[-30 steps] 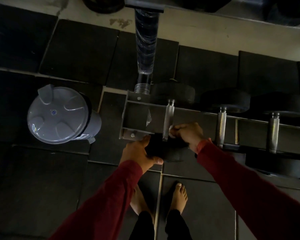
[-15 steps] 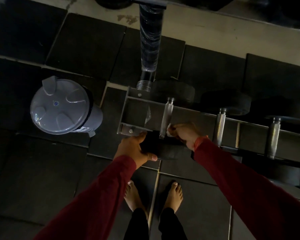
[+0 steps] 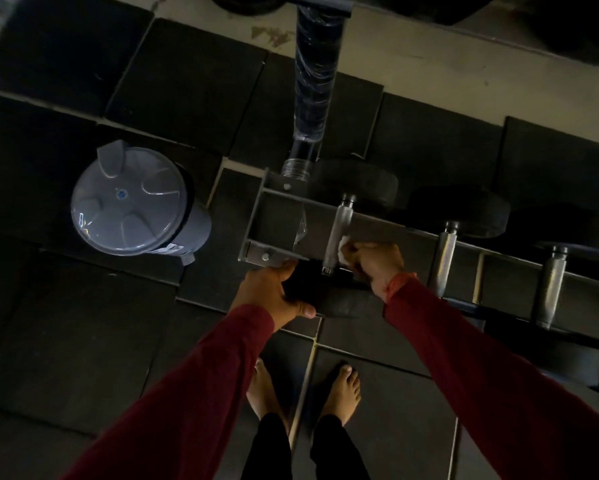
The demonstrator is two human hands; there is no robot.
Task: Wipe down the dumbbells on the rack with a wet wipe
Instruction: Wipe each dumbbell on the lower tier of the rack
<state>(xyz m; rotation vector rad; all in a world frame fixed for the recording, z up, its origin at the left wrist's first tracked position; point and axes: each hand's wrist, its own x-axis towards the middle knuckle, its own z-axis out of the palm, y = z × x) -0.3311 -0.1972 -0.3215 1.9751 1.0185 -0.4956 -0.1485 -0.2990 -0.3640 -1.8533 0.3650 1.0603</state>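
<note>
The left hand (image 3: 274, 289) curls round the near black rubber head of the leftmost dumbbell (image 3: 339, 233), steadying it, while the right hand (image 3: 377, 265) pinches a small white wet wipe (image 3: 343, 249) against the right side of that dumbbell's knurled steel handle. The dumbbell lies across the left end of the long grey metal rack (image 3: 284, 220), with two more dark-headed dumbbells (image 3: 447, 251) to its right. A second ago the wipe sat at the handle's near end; it has now slid a little farther up, so the handle is probably only partly wiped and the others look untouched. A round grey lidded bin (image 3: 132, 202) stands on the black floor mats (image 3: 66, 323) to the left.
</note>
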